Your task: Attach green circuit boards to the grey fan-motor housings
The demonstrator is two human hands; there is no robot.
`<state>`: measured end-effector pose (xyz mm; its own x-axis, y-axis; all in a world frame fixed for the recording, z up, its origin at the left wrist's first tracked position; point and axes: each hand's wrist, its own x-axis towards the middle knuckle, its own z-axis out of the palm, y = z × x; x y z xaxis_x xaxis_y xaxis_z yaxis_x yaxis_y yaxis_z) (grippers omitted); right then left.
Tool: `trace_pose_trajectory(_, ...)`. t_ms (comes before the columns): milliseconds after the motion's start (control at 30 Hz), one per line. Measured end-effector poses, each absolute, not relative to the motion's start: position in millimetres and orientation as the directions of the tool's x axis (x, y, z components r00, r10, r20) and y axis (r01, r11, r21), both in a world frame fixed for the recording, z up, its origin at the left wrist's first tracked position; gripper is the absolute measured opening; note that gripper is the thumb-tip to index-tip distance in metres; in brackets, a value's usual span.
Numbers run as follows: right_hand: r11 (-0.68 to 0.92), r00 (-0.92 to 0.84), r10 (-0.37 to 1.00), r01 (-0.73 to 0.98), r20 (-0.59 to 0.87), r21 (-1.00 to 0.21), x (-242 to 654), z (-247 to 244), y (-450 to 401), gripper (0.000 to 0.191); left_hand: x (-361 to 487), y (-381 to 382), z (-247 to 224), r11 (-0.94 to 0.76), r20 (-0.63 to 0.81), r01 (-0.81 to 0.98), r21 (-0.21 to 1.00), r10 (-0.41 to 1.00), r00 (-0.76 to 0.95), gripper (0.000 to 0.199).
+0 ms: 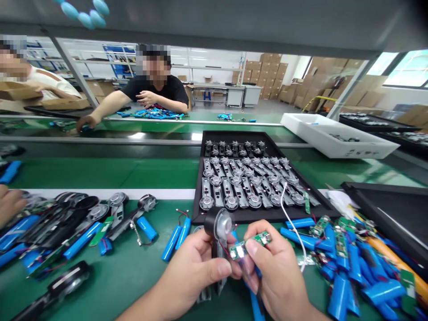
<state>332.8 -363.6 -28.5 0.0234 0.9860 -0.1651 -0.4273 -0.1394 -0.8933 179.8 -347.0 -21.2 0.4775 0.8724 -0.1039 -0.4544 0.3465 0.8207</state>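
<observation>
My left hand (197, 269) grips an upright black and grey handheld-fan housing (217, 232), its round motor end at the top. My right hand (276, 272) pinches a small green circuit board (250, 245) between thumb and fingers, close against the housing. A thin dark red wire runs between board and housing. Below the right hand, a blue cylindrical battery (256, 305) shows in part; whether it is joined to the board is hidden. Beyond both hands, a black tray (197, 191) carries rows of similar grey housings (236, 191).
Blue batteries (339, 290) with circuit boards are heaped on the right, beside a white cable (294, 227). More fan parts (67, 218) lie left, near another person's hand (10, 203). A white bin (337, 140) stands at the back right. Across the bench a person (157, 89) sits.
</observation>
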Motion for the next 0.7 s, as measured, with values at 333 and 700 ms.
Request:
trace_pose_trajectory(333, -0.092, -0.039, 0.996, -0.375, -0.084, -0.922, 333.3, -24.4, -359.6, 0.044, 175.4, -344.5, -20.7, 0.186, -0.139, -0.355, 0.916, 0.978, 0.153, 0.043)
trace_pose_trajectory(700, -0.150, -0.108, 0.986, -0.234, -0.128, -0.960, 336.3, -27.5, -356.9, 0.045, 174.1, -344.8, -21.4, 0.172, -0.130, -0.399, 0.901, 0.983, 0.132, 0.048)
